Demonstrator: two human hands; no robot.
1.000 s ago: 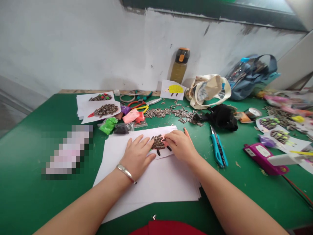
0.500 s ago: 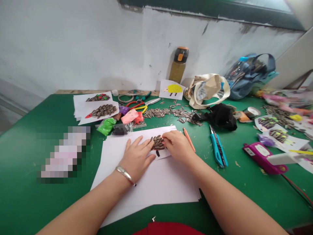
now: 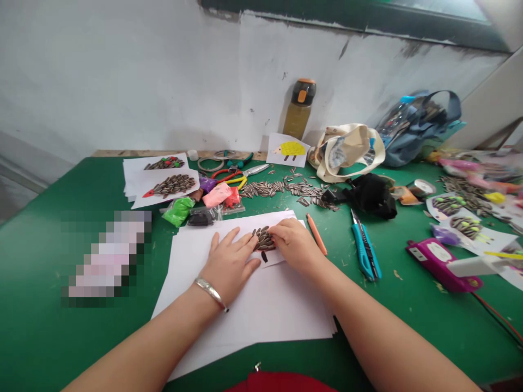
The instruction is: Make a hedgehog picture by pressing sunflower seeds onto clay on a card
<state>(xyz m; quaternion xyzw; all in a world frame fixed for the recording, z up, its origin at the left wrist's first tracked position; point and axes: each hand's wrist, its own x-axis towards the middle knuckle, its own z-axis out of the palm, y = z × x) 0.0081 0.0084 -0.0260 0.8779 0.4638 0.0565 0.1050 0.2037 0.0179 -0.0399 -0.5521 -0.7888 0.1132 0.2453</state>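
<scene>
On a stack of white paper a hedgehog-like picture made of sunflower seeds shows between my hands, with a small black leg shape below it. My left hand lies flat with fingers spread, its fingertips at the left side of the seeds. A silver bangle circles that wrist. My right hand is closed in a pinch at the right end of the seed picture. Its fingertips touch there, and whatever they hold is hidden. Just right of it lies an orange pen-like stick.
Loose sunflower seeds lie behind the paper, near clay packets and pliers. A blue utility knife, with its blade out, and a purple glue-gun-like device are to the right. Finished seed pictures sit back left.
My right hand has shifted very slightly left over the seed picture, its fingertips still pinched. My left hand stays flat in place.
</scene>
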